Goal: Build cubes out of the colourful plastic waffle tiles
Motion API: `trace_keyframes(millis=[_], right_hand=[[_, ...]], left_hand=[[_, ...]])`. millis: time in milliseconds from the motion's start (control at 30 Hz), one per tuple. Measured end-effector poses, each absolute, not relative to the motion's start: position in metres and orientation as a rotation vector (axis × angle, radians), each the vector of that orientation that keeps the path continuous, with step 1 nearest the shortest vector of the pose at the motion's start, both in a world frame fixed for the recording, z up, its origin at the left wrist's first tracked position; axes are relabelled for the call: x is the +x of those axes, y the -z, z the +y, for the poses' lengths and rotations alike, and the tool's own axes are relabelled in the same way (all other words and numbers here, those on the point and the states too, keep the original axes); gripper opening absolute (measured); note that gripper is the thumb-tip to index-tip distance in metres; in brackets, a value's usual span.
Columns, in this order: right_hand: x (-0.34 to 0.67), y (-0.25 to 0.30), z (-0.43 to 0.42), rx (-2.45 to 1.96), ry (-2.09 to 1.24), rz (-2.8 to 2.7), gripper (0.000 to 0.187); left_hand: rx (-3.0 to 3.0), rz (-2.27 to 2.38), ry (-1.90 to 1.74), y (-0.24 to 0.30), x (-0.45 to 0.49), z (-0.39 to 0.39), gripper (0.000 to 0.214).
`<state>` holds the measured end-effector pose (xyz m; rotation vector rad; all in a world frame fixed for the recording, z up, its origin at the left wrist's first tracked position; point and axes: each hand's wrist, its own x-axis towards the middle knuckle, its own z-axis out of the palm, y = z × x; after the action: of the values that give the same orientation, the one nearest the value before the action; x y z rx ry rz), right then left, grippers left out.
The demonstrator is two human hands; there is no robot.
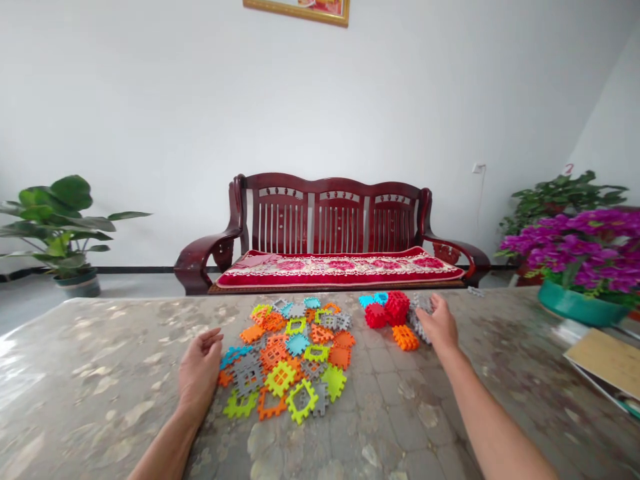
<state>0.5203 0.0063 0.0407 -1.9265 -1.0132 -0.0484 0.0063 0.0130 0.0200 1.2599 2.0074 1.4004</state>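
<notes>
A heap of flat interlocking plastic tiles (295, 353), orange, yellow-green, grey and light blue, lies on the table (100, 373) between my arms. To its right stands a small built cluster of red, orange, grey and blue blocks (395, 313). My left hand (199, 373) rests on the table at the heap's left edge, fingers loosely curled, holding nothing. My right hand (440, 325) lies on the right side of the cluster, fingers bent over the grey blocks there; whether it grips them is hidden.
Behind the table stands a dark red wooden bench (330, 233) with a red flowered cushion. A pot of purple flowers (585, 267) sits at the table's right, with books (605, 367) beside it. A leafy plant (65, 233) stands on the floor at the left.
</notes>
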Motion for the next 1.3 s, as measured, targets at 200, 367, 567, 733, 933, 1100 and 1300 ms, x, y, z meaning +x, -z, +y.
trace_keyframes(millis=[200,367,567,733,933,1100,1300], right_hand=[[0.552,-0.032,0.019,-2.131,0.062,-1.135,0.063],[0.556,-0.039,0.028,-2.181,0.129,-1.246,0.064],[0.557,-0.042,0.036,-2.213,0.102,-1.320,0.070],[0.562,-0.038,0.034,-2.137,0.068,-1.300,0.067],[0.528,-0.054,0.013,-1.686,0.101,-1.126,0.055],[0.438,-0.062,-0.013,-1.386,-0.046,-1.279,0.032],[0.341,-0.032,-0.024,-1.326,-0.256,-1.665,0.037]], left_hand=[[1.328,1.982,-1.322,-0.013,0.005,0.019,0.042],[1.325,2.007,-1.302,-0.014,0.004,0.020,0.038],[1.324,2.005,-1.274,-0.010,0.001,0.023,0.038],[1.395,2.056,-1.250,-0.012,0.002,0.020,0.035],[1.440,2.126,-1.168,-0.017,0.009,0.016,0.035],[1.494,2.065,-1.166,-0.013,0.011,0.018,0.031],[1.655,1.922,-1.107,-0.015,0.017,0.016,0.026]])
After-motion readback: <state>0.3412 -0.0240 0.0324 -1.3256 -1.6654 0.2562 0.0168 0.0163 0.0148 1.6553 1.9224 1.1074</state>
